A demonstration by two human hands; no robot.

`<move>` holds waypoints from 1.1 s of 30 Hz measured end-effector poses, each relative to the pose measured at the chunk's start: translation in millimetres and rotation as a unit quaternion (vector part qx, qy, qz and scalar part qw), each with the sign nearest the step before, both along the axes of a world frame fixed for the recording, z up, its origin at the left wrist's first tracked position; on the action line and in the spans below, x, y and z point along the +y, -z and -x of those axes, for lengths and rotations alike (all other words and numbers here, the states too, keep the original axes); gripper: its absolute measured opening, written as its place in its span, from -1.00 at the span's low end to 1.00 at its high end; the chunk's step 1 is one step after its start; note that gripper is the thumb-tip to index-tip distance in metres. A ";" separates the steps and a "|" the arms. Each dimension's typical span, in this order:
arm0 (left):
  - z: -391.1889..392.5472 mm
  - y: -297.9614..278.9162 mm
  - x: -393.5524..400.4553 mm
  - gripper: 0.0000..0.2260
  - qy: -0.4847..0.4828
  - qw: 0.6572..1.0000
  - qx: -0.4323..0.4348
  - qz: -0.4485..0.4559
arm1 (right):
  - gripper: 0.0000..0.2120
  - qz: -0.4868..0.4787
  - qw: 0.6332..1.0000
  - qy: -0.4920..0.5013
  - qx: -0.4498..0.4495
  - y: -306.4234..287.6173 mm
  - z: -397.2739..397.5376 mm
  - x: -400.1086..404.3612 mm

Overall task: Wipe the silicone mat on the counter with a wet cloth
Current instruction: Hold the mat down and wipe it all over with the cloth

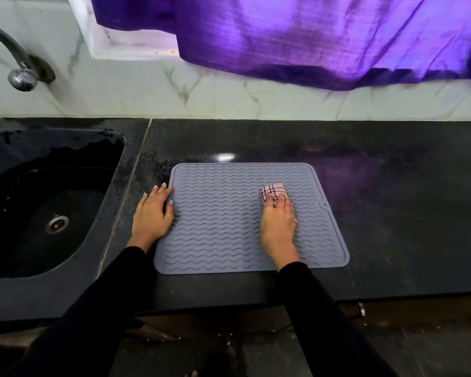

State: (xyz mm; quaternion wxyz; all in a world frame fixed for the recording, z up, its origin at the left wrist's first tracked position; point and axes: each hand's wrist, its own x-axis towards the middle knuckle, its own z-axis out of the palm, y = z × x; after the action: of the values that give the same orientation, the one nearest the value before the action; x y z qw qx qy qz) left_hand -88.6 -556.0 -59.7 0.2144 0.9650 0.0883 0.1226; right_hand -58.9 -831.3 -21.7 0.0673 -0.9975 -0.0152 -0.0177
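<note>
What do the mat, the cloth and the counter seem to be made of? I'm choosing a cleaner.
Mat: looks like matte grey silicone or soft rubber, with moulded wavy ridges and rounded corners.
Cloth: woven fabric, likely cotton, pink with dark check lines, folded under the right hand.
Counter: probably polished black stone, speckled and showing reflections.

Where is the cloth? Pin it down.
In the head view, the cloth lies on the right half of the mat, pressed under the right hand, far from the sink at the left.

Black stone counter [392,213] with sunken sink [38,213], marble-tiled wall [174,96], purple curtain [310,36], chrome tap [17,69].
</note>
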 end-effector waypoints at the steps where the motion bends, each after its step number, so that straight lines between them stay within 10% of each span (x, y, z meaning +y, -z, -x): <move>1: -0.1 0.0 -0.4 -0.49 -0.001 1.000 0.000 0.000 | -0.41 -0.005 1.000 -0.006 0.003 -2.5 -2.5 -1.6; 7: 0.7 -1.4 -1.2 -0.47 0.001 1.000 0.002 0.002 | -0.55 -0.233 0.970 0.008 0.070 -24.0 -22.2 -32.4; 12: 3.5 -5.8 -2.4 -0.48 0.007 1.000 0.012 0.008 | -0.79 -0.705 0.667 0.191 0.148 -50.3 -41.2 -66.2; 13: 3.4 -6.7 -2.4 -0.48 0.007 1.000 0.013 0.009 | -0.79 -0.697 0.668 0.240 0.103 -53.4 -41.0 -64.8; 16: 1.7 -9.7 -2.1 -0.47 0.005 1.000 0.015 0.009 | -0.67 -0.455 0.845 0.279 -0.024 -51.3 -26.1 -52.2; 20: -7.7 -14.7 -1.3 -0.50 -0.011 1.000 -0.004 -0.017 | -0.61 -0.203 0.972 0.120 -0.010 -20.5 -6.8 -18.5; 27: -24.7 -4.3 5.3 -0.40 -0.011 0.997 0.059 -0.039 | -0.46 -0.081 0.993 0.085 -0.008 0.1 -9.7 -23.4; 33: -22.8 -4.1 4.3 -0.40 -0.012 0.997 0.056 -0.043 | -0.69 -0.306 0.943 0.122 0.056 -36.3 -27.7 -50.9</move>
State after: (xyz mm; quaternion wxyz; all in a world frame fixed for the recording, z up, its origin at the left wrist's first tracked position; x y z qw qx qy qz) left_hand -65.8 -551.7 -55.6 0.1655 0.9776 0.1068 0.0747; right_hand -31.3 -882.2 14.6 0.3669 -0.9225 0.1167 0.0262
